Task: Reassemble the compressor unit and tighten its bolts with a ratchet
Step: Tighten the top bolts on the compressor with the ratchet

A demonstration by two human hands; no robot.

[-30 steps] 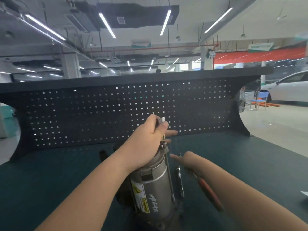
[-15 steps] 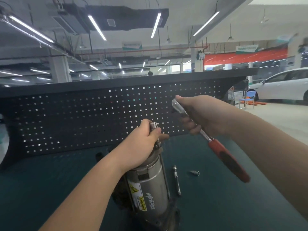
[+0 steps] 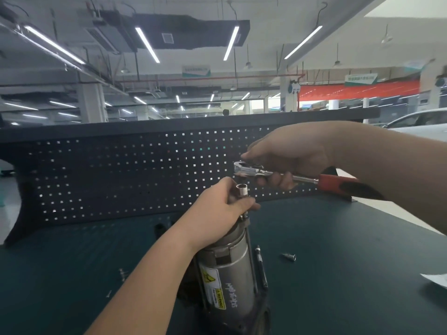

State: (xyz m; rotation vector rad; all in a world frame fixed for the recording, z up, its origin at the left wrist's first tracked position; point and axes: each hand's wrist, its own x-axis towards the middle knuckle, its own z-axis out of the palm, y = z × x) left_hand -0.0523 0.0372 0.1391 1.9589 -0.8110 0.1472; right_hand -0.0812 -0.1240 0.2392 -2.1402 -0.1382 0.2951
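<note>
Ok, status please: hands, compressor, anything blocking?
Left hand holds socket atop compressor. Right hand grips ratchet above it, not engaged. Nothing blocking.

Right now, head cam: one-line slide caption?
Left hand steadies socket atop upright compressor; right hand brings ratchet above it.

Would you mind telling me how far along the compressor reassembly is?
Done: the compressor stands upright, long bolts in place. In hand: the left hand steadies a socket on one bolt; the right hand holds the ratchet just above, not yet engaged. Left: tightening.
</note>
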